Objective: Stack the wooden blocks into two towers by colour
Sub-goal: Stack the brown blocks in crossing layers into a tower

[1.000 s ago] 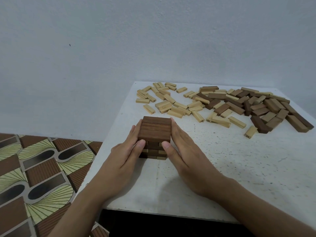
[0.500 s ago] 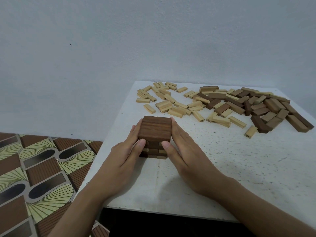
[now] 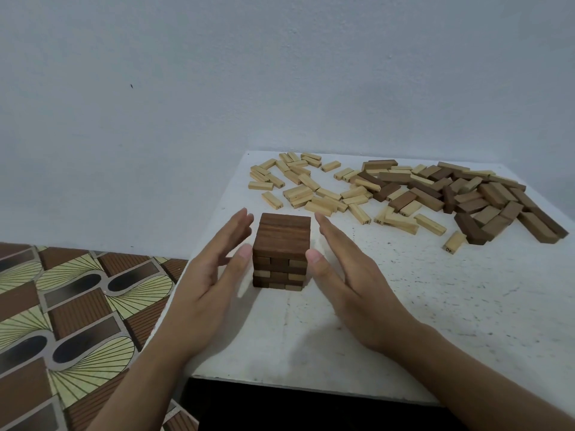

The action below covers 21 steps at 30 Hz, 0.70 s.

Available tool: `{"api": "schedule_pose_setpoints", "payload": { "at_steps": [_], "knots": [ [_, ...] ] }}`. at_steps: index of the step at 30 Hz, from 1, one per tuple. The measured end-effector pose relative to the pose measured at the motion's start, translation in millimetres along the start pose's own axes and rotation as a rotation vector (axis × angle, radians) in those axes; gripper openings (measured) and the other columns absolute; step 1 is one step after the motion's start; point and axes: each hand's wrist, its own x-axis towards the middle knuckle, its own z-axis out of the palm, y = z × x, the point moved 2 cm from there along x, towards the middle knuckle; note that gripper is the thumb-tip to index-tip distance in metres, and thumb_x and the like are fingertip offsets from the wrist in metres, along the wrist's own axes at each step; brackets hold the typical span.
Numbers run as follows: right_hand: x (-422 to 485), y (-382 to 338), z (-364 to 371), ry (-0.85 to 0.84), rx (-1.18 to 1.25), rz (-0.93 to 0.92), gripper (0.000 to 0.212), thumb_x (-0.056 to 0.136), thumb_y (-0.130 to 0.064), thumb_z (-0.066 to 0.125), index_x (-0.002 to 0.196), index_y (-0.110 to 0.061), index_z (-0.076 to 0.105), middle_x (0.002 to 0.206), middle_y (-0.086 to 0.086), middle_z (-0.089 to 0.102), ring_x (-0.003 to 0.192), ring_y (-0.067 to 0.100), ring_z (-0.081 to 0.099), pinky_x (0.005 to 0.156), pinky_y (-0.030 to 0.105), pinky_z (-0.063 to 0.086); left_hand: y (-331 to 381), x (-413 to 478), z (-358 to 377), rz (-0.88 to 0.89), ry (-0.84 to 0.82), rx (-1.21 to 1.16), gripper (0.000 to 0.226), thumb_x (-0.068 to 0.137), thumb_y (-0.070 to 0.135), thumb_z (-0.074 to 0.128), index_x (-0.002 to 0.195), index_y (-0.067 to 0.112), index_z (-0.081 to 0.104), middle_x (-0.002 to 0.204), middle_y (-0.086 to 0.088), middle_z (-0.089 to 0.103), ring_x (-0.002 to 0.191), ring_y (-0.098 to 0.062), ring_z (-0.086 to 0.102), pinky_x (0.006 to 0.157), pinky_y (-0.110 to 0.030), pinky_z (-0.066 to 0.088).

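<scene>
Head cam: dark tower (image 3: 281, 244) stands upright, centre frame, near left edge of table (image 3: 435, 306). Top-layer blocks run left-right. It's flanked by left hand (image 3: 211, 275) and right hand (image 3: 348, 275), fingers straight, holding nothing, thumb tips at front corners, probably squaring sides. Loose pale blocks (image 3: 298, 185) and brown blocks (image 3: 485, 197) lie upper right.

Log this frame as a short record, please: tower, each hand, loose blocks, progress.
tower: one dark tower, several layers, upright, near the left edge of the table
left hand: open, beside the tower's left face, fingers clear of it
right hand: open, beside its right face; whether the thumb touches is unclear
light blocks: loose, scattered at the back
dark blocks: loose heap at back right, some light ones mixed in
progress: no light tower begun
</scene>
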Motion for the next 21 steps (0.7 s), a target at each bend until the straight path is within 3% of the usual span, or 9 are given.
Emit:
{"api": "schedule_pose_setpoints", "payload": {
  "at_steps": [2,4,10,16,21],
  "knots": [
    [0,0,-2,0.057,0.033,-0.013,0.055,0.098,-0.067,0.029,0.150,-0.054,0.018,0.146,-0.043,0.023,0.130,-0.025,0.020,0.109,0.009,0.014,-4,2,-3,0.029,0.063,0.030,0.047,0.100,0.040,0.049,0.146,0.032,0.049,0.144,0.019,0.058,0.136,-0.006,0.051,0.105,-0.033,0.043],
    [0,1,-4,0.132,0.043,-0.035,0.039,0.098,-0.064,0.034,0.136,-0.056,0.030,0.127,-0.050,0.033,0.119,-0.030,0.031,0.097,0.003,0.022,2,5,-5,0.086,0.144,0.079,0.037,0.099,0.033,0.051,0.136,0.031,0.058,0.134,0.016,0.064,0.131,-0.013,0.056,0.098,-0.036,0.047],
    [5,-2,-23,0.348,0.022,-0.150,0.007,0.095,-0.046,0.050,0.101,-0.045,0.054,0.107,-0.030,0.057,0.110,-0.006,0.053,0.086,0.010,0.039,31,23,-2,0.240,0.218,0.171,0.017,0.098,0.022,0.056,0.107,0.032,0.067,0.111,0.010,0.067,0.114,-0.021,0.061,0.087,-0.033,0.047],
    [5,-3,-51,0.391,0.025,-0.217,0.012,0.095,-0.036,0.054,0.090,-0.032,0.064,0.090,-0.021,0.064,0.096,0.003,0.060,0.079,0.011,0.045,71,40,24,0.396,0.124,0.254,0.013,0.097,0.012,0.062,0.102,0.020,0.071,0.105,0.009,0.066,0.110,-0.016,0.061,0.089,-0.012,0.038],
    [5,17,-84,0.414,-0.035,-0.256,0.014,0.097,-0.021,0.062,0.086,-0.018,0.069,0.083,-0.013,0.067,0.086,0.010,0.064,0.075,0.019,0.048,92,46,66,0.373,-0.045,0.224,0.012,0.097,0.016,0.067,0.103,0.026,0.071,0.100,0.012,0.062,0.104,-0.014,0.058,0.076,-0.019,0.045]
  ]
}}
